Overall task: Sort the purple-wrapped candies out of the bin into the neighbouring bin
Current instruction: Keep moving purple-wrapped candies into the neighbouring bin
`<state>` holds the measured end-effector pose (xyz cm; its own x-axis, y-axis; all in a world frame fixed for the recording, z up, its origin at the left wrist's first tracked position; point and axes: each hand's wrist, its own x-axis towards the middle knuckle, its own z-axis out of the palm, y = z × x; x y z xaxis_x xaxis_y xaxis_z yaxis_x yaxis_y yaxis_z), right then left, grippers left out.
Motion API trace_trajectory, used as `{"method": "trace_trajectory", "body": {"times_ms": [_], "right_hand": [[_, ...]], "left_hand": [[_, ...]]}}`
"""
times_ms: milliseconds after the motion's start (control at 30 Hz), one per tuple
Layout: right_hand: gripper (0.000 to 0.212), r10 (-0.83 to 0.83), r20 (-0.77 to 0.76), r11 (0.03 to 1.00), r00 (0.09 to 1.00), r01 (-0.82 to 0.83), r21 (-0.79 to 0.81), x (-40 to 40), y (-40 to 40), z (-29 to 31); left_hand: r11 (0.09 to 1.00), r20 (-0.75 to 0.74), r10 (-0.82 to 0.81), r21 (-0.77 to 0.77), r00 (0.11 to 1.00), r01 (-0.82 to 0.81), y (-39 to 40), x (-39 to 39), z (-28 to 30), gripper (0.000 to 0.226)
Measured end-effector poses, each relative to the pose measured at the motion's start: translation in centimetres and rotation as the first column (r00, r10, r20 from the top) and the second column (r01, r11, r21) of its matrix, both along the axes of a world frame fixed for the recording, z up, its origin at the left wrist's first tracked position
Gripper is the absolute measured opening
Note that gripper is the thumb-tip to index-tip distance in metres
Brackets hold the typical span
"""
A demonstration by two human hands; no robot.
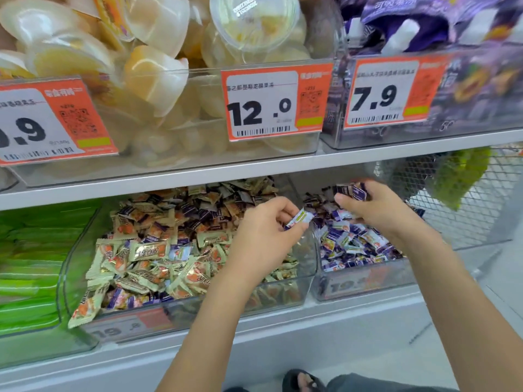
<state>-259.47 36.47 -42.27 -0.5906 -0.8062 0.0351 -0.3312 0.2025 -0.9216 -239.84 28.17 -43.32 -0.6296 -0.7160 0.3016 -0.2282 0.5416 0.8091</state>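
The left hand (263, 236) pinches one purple candy (300, 217) above the wall between the bins. The right hand (376, 206) grasps several purple candies (355, 190) over the right bin (365, 281). More purple ones lie mixed in the left bin (181, 306).

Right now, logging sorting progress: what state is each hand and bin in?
Left hand: pinching one purple candy above the divide between bins.
Right hand: gripping several purple candies over the right bin.
Left bin: beige candies, purple ones still mixed in.
Right bin: filled with purple candies.
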Motion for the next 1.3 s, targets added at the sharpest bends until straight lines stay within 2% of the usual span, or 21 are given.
{"method": "trace_trajectory", "body": {"times_ms": [67, 133, 267, 300, 333, 433, 567, 633, 700, 800, 900, 1000, 1133, 1200, 1300], "right_hand": [[0.020, 0.087, 0.035, 0.991, 0.996, -0.090, 0.097, -1.4, 1.0, -0.7], [0.021, 0.102, 0.057, 0.982, 0.993, -0.109, 0.152, -2.3, 1.8, -1.0], [0.021, 0.006, 0.034, 0.994, 0.999, -0.010, 0.106, -3.5, 2.6, -0.9], [0.022, 0.003, 0.039, 0.995, 0.999, -0.007, 0.097, -3.6, 2.8, -0.8], [0.020, 0.003, 0.032, 0.996, 0.999, -0.006, 0.091, -3.6, 2.9, -0.9], [0.015, -0.022, -0.102, 0.995, 0.995, 0.031, 0.091, -3.7, 3.1, -1.1], [0.009, -0.097, -0.301, 0.995, 0.949, 0.086, -0.051, -2.0, 2.1, -0.1], [0.004, -0.101, -0.338, 0.989, 0.936, 0.057, -0.137, 0.0, 1.3, 0.7], [0.013, -0.057, -0.352, 0.979, 0.934, -0.017, -0.202, 2.6, 0.2, 1.3], [0.014, 0.061, -0.337, 0.963, 0.940, -0.144, -0.227, 7.3, -2.2, 1.7], [0.011, 0.250, -0.359, 0.937, 0.899, -0.318, -0.144, 11.6, -5.2, 0.9], [0.020, 0.481, -0.369, 0.865, 0.795, -0.500, 0.050, 14.6, -7.9, -0.9], [0.034, 0.573, -0.319, 0.820, 0.755, -0.533, 0.211, 17.2, -11.1, -2.8], [0.046, 0.607, -0.326, 0.794, 0.724, -0.553, 0.250, 18.4, -12.3, -3.5], [0.063, 0.620, -0.325, 0.784, 0.714, -0.560, 0.266, 19.6, -13.7, -4.3]], "left_hand": [[1.000, -0.014, -0.019, -0.006, 1.000, 0.019, 0.4, -1.1, -0.1, 0.010], [0.999, -0.035, -0.032, 0.003, 0.999, 0.032, 0.7, -2.0, -0.1, 0.009], [0.998, -0.025, -0.034, -0.061, 0.999, 0.033, 1.5, -4.2, -0.2, 0.006], [0.994, 0.005, -0.033, -0.107, 0.999, 0.033, 1.6, -4.8, -0.2, 0.008], [0.988, 0.050, -0.031, -0.150, 0.998, 0.038, 1.7, -5.2, -0.2, 0.019], [0.988, 0.090, -0.016, -0.152, 0.996, 0.029, 1.6, -5.3, -0.4, 0.037], [0.991, 0.035, 0.051, -0.125, 0.998, -0.046, 0.6, -3.0, -0.3, 0.025], [0.993, 0.098, 0.076, -0.097, 0.992, -0.066, -0.3, -1.3, -0.1, 0.020], [0.988, 0.193, 0.134, -0.103, 0.972, -0.116, -1.5, 0.6, 0.2, 0.019], [0.960, 0.343, 0.277, -0.144, 0.898, -0.241, -3.2, 4.1, 0.5, 0.022], [0.923, 0.466, 0.384, -0.184, 0.797, -0.338, -4.8, 7.9, 1.0, 0.026], [0.858, 0.513, 0.512, -0.267, 0.689, -0.440, -5.5, 11.3, 1.1, 0.031], [0.760, 0.544, 0.645, -0.383, 0.538, -0.525, -6.5, 14.8, 0.9, 0.036], [0.770, 0.562, 0.632, -0.377, 0.534, -0.514, -7.0, 15.9, 0.6, 0.035], [0.798, 0.549, 0.599, -0.352, 0.583, -0.489, -7.3, 16.7, 0.1, 0.032]]}}
